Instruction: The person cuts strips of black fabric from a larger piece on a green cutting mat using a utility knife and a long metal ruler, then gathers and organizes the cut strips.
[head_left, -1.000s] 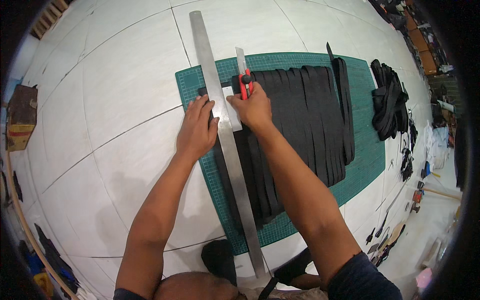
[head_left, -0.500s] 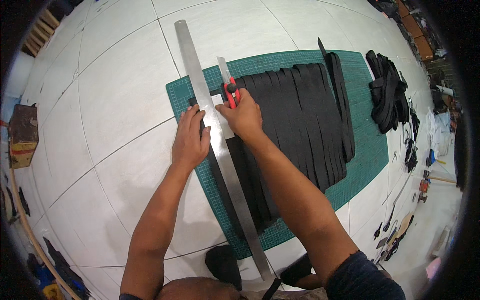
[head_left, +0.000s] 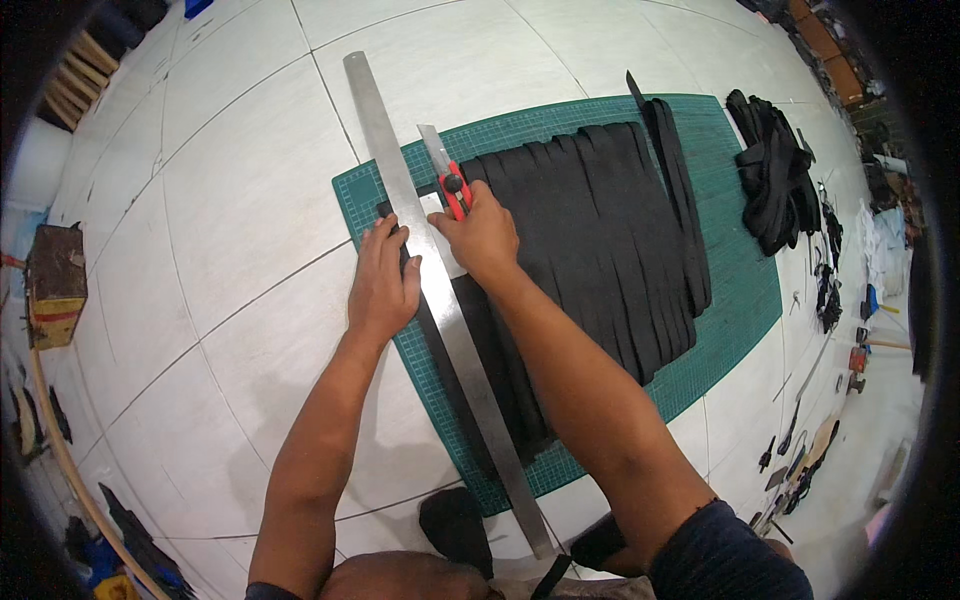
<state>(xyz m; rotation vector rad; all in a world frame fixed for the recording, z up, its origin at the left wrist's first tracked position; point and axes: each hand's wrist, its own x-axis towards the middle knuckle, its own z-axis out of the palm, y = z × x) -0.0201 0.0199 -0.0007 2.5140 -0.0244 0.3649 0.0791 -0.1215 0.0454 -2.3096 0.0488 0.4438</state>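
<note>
My left hand (head_left: 383, 290) lies flat on a long steel ruler (head_left: 440, 290), its fingers stretched out over the ruler's left edge. The ruler runs lengthwise across black fabric strips (head_left: 590, 215) on a green cutting mat (head_left: 740, 240). In my right hand (head_left: 483, 235) is a red utility knife (head_left: 455, 185) with a black knob, its blade pointing away from me. That hand is just right of the ruler, over a thin pale rectangular piece (head_left: 447, 258), partly hidden beneath it. Whether the hand touches the piece I cannot tell.
A bundle of black straps (head_left: 775, 180) lies on the tiled floor right of the mat. Tools and scraps (head_left: 805, 470) are strewn at the far right. A worn box (head_left: 58, 285) stands at the left. My foot (head_left: 455, 525) is by the mat's near edge.
The knife has tilted slightly, its blade tip shifting left toward the ruler. My right hand stays close to the same spot, and my left hand keeps its place on the ruler.
</note>
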